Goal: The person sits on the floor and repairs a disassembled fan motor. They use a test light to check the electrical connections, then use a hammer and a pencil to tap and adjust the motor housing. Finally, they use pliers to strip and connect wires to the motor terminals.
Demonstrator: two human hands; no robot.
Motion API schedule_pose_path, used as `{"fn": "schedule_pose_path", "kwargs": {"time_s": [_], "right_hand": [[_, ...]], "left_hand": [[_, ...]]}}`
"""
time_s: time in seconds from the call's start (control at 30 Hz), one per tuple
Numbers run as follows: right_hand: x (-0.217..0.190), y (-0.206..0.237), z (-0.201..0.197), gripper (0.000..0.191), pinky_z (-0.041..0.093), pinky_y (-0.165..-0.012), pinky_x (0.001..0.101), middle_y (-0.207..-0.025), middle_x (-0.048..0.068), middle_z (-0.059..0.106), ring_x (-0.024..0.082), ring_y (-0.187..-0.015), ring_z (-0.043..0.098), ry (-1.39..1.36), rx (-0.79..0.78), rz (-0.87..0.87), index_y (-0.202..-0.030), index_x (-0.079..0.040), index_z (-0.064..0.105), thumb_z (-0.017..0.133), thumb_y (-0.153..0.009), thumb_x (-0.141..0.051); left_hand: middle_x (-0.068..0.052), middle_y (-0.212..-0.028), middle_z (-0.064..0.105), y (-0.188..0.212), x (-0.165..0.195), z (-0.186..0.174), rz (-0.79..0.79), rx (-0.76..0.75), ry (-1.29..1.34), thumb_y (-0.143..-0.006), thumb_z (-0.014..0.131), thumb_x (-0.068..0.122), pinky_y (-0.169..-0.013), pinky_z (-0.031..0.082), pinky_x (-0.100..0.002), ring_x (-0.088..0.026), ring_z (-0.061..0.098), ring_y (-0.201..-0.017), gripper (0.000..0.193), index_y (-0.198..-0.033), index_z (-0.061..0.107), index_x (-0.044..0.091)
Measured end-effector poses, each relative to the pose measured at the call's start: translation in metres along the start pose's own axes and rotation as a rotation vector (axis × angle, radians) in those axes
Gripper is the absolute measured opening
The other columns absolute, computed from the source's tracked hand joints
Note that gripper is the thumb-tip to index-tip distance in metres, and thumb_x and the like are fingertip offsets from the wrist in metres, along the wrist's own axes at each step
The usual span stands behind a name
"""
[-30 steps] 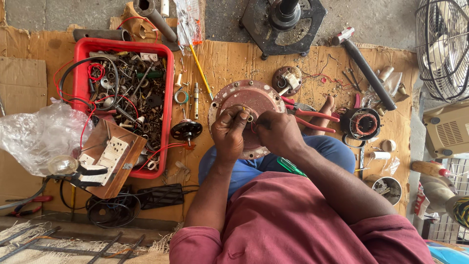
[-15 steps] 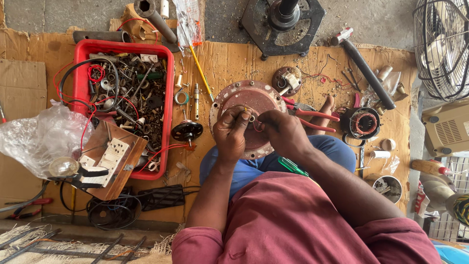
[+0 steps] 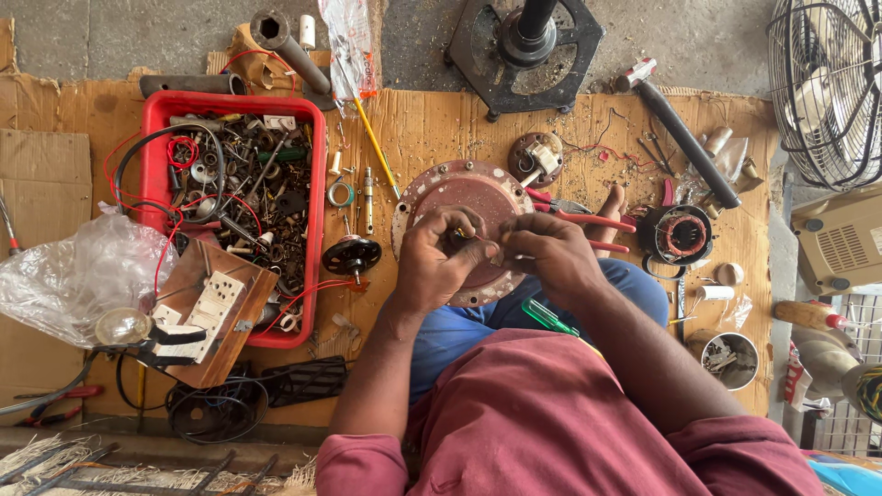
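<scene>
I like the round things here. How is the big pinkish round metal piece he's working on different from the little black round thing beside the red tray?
The pinkish round housing is much bigger and reddish-brown; the small black disc is dark. Both hands, left and right, rest on the housing, while the disc lies untouched on the cardboard beside the red tray. Both are round.

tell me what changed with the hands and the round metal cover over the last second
Almost nothing. Both hands stay on the middle of the round metal cover, the left hand and right hand pinching at a thin wire between them; the fingers only shift slightly. The cover, the red tray of parts and the red-handled pliers lie where they were.
</scene>
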State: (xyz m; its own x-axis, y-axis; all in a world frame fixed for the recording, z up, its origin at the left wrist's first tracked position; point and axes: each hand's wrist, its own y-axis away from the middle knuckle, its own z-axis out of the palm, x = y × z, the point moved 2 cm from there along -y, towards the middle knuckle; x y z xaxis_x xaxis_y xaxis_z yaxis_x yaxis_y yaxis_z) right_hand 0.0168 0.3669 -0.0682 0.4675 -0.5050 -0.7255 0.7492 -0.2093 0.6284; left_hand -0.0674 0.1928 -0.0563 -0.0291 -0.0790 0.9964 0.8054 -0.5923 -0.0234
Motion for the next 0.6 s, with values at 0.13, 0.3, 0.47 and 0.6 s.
{"fn": "schedule_pose_path", "kwargs": {"time_s": [0.13, 0.3, 0.47, 0.6], "right_hand": [[-0.002, -0.001, -0.007, 0.023, 0.061, -0.080, 0.0317, -0.095, 0.003, 0.074, 0.015, -0.088, 0.071, -0.066, 0.006, -0.124, -0.112, 0.000, 0.069, 0.068, -0.093, -0.014], [-0.021, -0.001, -0.009, 0.014, 0.050, -0.079, 0.0240, -0.092, 0.004, 0.073, 0.011, -0.085, 0.063, 0.121, 0.035, -0.353, -0.103, 0.000, 0.076, 0.075, -0.094, -0.010], [-0.032, 0.001, -0.003, 0.011, 0.050, -0.078, 0.0245, -0.090, 0.004, 0.072, 0.010, -0.084, 0.064, 0.155, 0.067, -0.469, -0.095, 0.000, 0.075, 0.079, -0.089, -0.008], [-0.036, -0.002, 0.001, 0.010, 0.055, -0.079, 0.0268, -0.090, 0.005, 0.074, 0.012, -0.086, 0.069, 0.210, 0.052, -0.553, -0.091, 0.000, 0.075, 0.080, -0.086, -0.006]], "left_hand": [[-0.008, -0.093, 0.075, -0.017, 0.016, 0.006, -0.008, -0.083, -0.489, -0.083, 0.085, 0.010, -0.079, 0.058, -0.035, -0.017, 0.071, -0.088, 0.016, -0.086, 0.069, 0.006], [-0.016, -0.106, 0.075, -0.033, 0.022, 0.024, 0.142, -0.131, -0.515, -0.093, 0.069, 0.004, -0.088, 0.058, -0.039, -0.028, 0.073, -0.100, 0.017, -0.110, 0.072, 0.001], [-0.017, -0.105, 0.075, -0.040, 0.027, 0.028, 0.131, -0.133, -0.488, -0.096, 0.060, 0.000, -0.086, 0.059, -0.037, -0.030, 0.075, -0.100, 0.022, -0.114, 0.071, -0.001], [-0.014, -0.100, 0.078, -0.041, 0.031, 0.028, 0.117, -0.044, -0.521, -0.091, 0.069, 0.005, -0.081, 0.060, -0.035, -0.026, 0.078, -0.091, 0.020, -0.109, 0.076, 0.002]]}}
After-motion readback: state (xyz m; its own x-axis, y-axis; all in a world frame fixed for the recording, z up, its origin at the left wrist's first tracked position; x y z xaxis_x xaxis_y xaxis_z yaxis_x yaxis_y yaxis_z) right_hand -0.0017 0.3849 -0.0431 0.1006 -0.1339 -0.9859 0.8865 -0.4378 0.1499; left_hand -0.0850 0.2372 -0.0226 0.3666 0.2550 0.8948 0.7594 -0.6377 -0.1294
